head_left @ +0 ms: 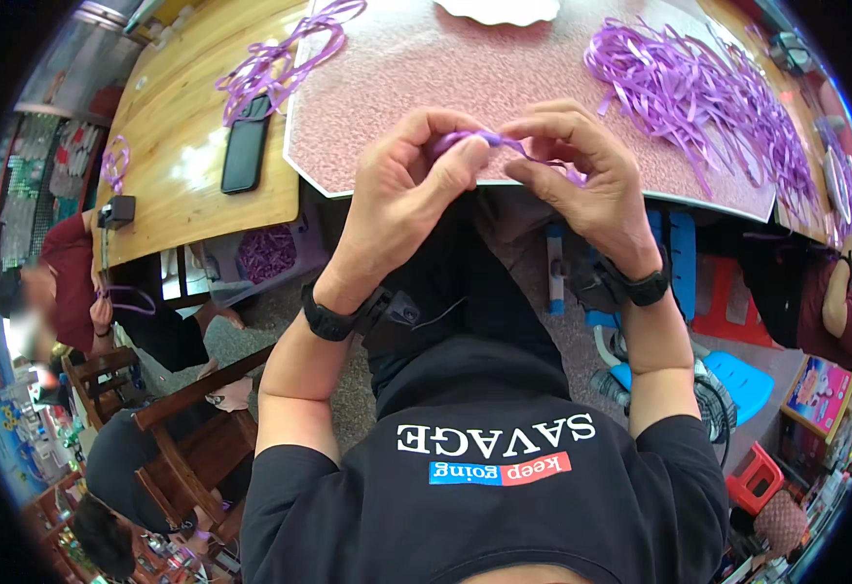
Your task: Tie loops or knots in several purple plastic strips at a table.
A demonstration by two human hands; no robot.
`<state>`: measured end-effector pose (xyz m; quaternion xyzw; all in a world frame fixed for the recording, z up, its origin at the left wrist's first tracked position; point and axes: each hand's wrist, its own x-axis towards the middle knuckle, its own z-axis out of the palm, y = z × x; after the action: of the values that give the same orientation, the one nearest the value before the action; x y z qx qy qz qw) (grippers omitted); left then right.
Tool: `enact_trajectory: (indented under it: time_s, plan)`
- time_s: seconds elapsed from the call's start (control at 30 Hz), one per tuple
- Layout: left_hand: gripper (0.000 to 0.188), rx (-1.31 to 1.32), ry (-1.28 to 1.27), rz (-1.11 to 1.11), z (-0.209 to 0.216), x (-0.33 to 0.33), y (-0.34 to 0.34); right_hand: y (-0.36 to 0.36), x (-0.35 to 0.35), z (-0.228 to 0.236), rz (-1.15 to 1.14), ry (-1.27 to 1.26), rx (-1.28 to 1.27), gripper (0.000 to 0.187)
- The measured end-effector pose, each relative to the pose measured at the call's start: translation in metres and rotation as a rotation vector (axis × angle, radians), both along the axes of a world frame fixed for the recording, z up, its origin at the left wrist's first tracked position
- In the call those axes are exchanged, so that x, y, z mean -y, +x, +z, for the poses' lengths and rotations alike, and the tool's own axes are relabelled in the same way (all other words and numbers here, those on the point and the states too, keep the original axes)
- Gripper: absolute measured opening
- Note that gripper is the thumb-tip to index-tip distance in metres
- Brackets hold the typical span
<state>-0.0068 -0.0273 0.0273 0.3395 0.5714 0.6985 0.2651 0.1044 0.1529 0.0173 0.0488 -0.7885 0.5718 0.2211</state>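
Over the near edge of the pinkish speckled tabletop [387, 107], a purple ribbon [508, 145] spans the small space between my two hands. My left hand [411, 180] is closed, pinching a gathered part of the ribbon between thumb and fingers. Bent inward from the other side, my right hand [591, 175] has thumb and fingertips on the ribbon's other strand, and some purple shows inside its curled fingers. The exact grip there is partly hidden by the fingers. Both wrists wear black straps.
A large tangled pile of purple ribbons [698, 97] covers the table's right side. Looped ribbons [285, 63] and a black phone [245, 146] lie on the wooden table at left. A white scalloped dish [499, 10] sits at the far edge. Other people sit at both sides.
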Motion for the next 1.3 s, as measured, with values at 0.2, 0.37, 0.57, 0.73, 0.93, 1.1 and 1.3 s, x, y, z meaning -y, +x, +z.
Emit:
enact_trajectory:
  time_s: [0.2,0.37,0.57,0.73,0.93,1.1,1.3]
  plan:
    - [0.022,-0.308,0.000,0.283,0.023,0.008,-0.095,-0.004,-0.031,-0.008,-0.184,0.012,0.073,0.017]
    - [0.035,-0.642,-0.002,0.582,0.082,0.024,-0.221,-0.003,-0.055,-0.019,-0.257,-0.022,0.052,0.015]
    - [0.049,-0.870,-0.151,0.872,0.084,0.025,-0.264,-0.002,-0.100,-0.038,-0.528,0.165,0.102,0.014]
    - [0.054,-0.783,-0.189,0.461,0.013,0.009,-0.189,-0.005,-0.149,-0.052,-0.654,0.347,0.243,0.023]
    - [0.042,-0.760,-0.292,0.159,-0.030,-0.014,-0.070,-0.013,-0.179,-0.049,-0.807,0.732,0.420,0.026]
    - [0.039,-0.668,-0.318,-0.011,-0.034,-0.023,-0.031,-0.010,-0.182,-0.034,-0.819,0.764,0.401,0.023]
    - [0.036,-0.638,-0.279,-0.074,-0.043,-0.026,-0.013,-0.007,-0.161,-0.009,-0.886,0.849,0.206,0.024]
